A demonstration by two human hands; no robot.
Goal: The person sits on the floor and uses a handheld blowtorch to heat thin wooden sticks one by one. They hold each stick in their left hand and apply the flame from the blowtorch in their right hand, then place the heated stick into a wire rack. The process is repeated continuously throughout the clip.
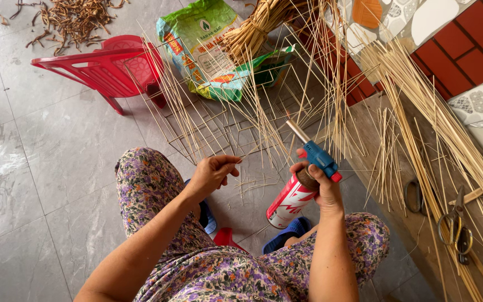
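- Bamboo-coloured thin sticks (236,106) fan up from a half-built frame on the grey tiled floor (40,168); upright ends are loose and splayed, none tied off at the top.
- Base of the frame looks laid: flat crossing sticks on the tiles form square cells just in front of the knees. Judged: bottom grid done, sides and top left.
- Right hand (322,187) wraps a gas torch (303,179): red-and-white can below, blue head, metal nozzle aimed up-left toward the sticks. Fingers closed around the can's neck, thumb side on the blue head.
- No flame visible at the nozzle tip; cannot tell if lit.
- Left hand (213,173) raised beside the torch, apart from it, fingers curled with thumb and forefinger pinched together; appears to hold one thin stick, too fine to be sure.
- No scorch marks or bends readable on the sticks near the nozzle, so heating progress can't be judged.
- Supply still large: long bundle of raw sticks (443,128) leaning along the wooden board (387,168) on the right, another tied bundle (252,28) on the printed green sack (202,50).
- Scissors (457,226) lie on the board, untouched, well apart from both hands.
- Red plastic chair (107,67) tipped on the floor at left; brown dried scraps (74,19) beyond it.
- Person seated low, floral-print trousers, blue slippers under the legs.
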